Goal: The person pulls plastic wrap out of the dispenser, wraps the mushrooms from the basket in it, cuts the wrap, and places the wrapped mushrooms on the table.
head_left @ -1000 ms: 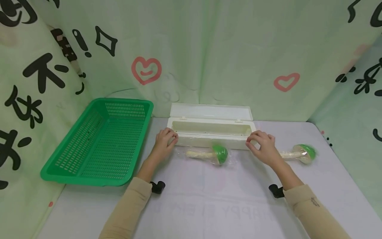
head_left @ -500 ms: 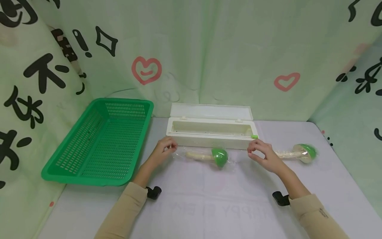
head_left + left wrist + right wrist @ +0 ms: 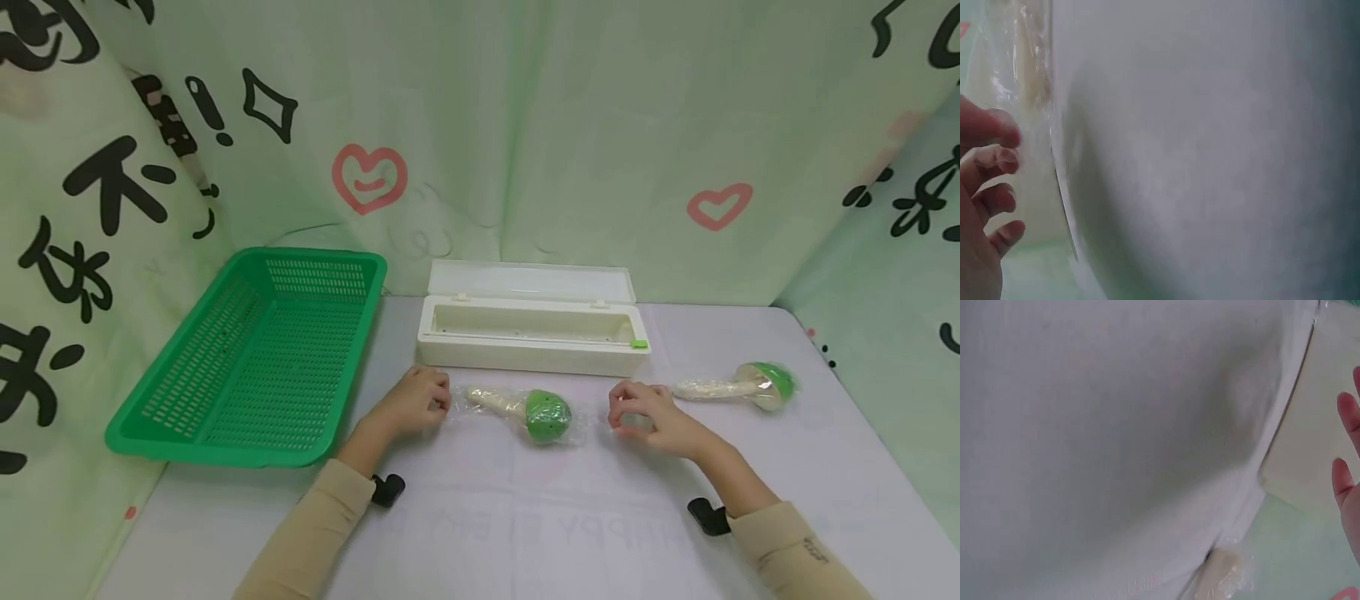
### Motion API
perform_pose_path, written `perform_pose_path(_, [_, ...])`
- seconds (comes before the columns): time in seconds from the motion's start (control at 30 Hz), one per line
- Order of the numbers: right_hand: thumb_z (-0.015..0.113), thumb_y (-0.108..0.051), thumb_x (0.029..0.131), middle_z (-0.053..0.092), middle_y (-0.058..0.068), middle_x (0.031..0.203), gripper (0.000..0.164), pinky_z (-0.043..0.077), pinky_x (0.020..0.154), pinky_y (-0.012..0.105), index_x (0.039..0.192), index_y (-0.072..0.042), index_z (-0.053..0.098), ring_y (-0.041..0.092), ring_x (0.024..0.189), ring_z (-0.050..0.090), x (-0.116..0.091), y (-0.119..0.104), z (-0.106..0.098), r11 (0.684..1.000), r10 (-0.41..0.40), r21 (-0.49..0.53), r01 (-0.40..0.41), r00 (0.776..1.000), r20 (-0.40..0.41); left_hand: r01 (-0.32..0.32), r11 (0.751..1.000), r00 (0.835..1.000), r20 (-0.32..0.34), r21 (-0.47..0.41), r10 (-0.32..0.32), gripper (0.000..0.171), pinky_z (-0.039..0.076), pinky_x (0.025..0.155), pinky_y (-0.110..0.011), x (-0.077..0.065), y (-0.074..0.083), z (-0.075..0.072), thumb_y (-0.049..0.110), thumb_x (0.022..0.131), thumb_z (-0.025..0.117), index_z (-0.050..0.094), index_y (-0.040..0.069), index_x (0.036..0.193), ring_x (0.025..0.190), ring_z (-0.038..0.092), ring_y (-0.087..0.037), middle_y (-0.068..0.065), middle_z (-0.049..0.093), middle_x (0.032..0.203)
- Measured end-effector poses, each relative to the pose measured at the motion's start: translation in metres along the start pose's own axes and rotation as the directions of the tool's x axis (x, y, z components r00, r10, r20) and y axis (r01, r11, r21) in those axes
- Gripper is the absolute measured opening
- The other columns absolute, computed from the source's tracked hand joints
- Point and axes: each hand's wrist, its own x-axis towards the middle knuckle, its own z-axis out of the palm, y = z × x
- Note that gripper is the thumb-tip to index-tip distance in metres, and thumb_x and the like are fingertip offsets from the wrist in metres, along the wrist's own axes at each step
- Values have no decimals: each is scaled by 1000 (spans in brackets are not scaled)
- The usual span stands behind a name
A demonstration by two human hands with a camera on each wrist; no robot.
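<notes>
A mushroom-shaped thing (image 3: 546, 416) with a green cap and pale stem lies on the white table between the hands. Clear plastic film (image 3: 581, 427) spreads over and around it. The left hand (image 3: 414, 403) pinches the film's left end beside the stem; in the left wrist view, thumb and forefinger come together at the film (image 3: 1000, 84). On the cap's side, the right hand (image 3: 651, 417) has thumb and fingers curled at the film's right end. Behind the hands stands a long white box (image 3: 528, 357) with its lid (image 3: 528, 281) raised and a green slider (image 3: 639, 343) at its right.
A second mushroom-shaped thing (image 3: 768, 384), wrapped in clear film, lies right of the right hand. At the left, a green perforated basket (image 3: 318, 450) stands near the left forearm. A printed pale-green curtain (image 3: 525, 167) hangs behind and beside the table.
Both hands have come down from the box's front edge toward the person, ending on either side of the mushroom-shaped thing. Its cap has turned toward the person. The green slider, previously hidden, now shows.
</notes>
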Motion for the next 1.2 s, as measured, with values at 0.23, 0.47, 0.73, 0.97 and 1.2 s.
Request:
perform_pose_path(0.23, [68, -12, 78, 51, -4, 96, 17, 24, 81, 47, 77, -26, 57, 17, 92, 47, 7, -5, 14, 981, 106, -176, -82, 985, 133, -80, 941, 994, 99, 328, 50, 14, 35, 74, -35, 11, 17, 12, 17, 80, 53, 61, 17, 67, 68, 42, -16, 4, 47, 69])
perform_pose_path(0.47, [64, -16, 82, 54, -2, 95, 6, 29, 80, 47, 83, -22, 61, 17, 88, 50, 20, -12, 23, 944, 140, -322, -74, 973, 185, 0, 867, 981, 169, 498, -97, 22, 37, 85, -38, 16, 30, 21, 29, 94, 45, 61, 22, 108, 92, 54, -18, 4, 62, 100])
perform_pose_path(0.73, [63, -16, 82, 53, -2, 93, 6, 31, 82, 51, 85, -21, 60, 18, 86, 50, 28, -17, 25, 915, 185, -393, -84, 957, 224, 95, 884, 945, 237, 459, -224, 29, 36, 94, -41, 18, 38, 18, 28, 95, 42, 56, 20, 119, 105, 53, -20, 2, 58, 116])
perform_pose_path(0.97, [66, -13, 77, 55, -3, 93, 17, 28, 83, 51, 92, -15, 60, 19, 91, 52, 32, -23, 5, 917, 278, -329, -225, 953, 123, 166, 943, 957, 182, 290, -224, 31, 38, 90, -40, 21, 32, -1, 36, 86, 54, 59, 15, 108, 103, 52, -21, 0, 59, 109])
perform_pose_path(1.2, [69, -21, 78, 55, 2, 109, 38, 28, 85, 50, 113, -12, 57, 25, 106, 51, 39, -31, 12, 925, 251, -329, -188, 955, 160, -2, 953, 994, 102, 304, -30, 34, 36, 94, -39, 39, 43, 13, 25, 90, 54, 53, 13, 121, 113, 46, -21, -4, 52, 122])
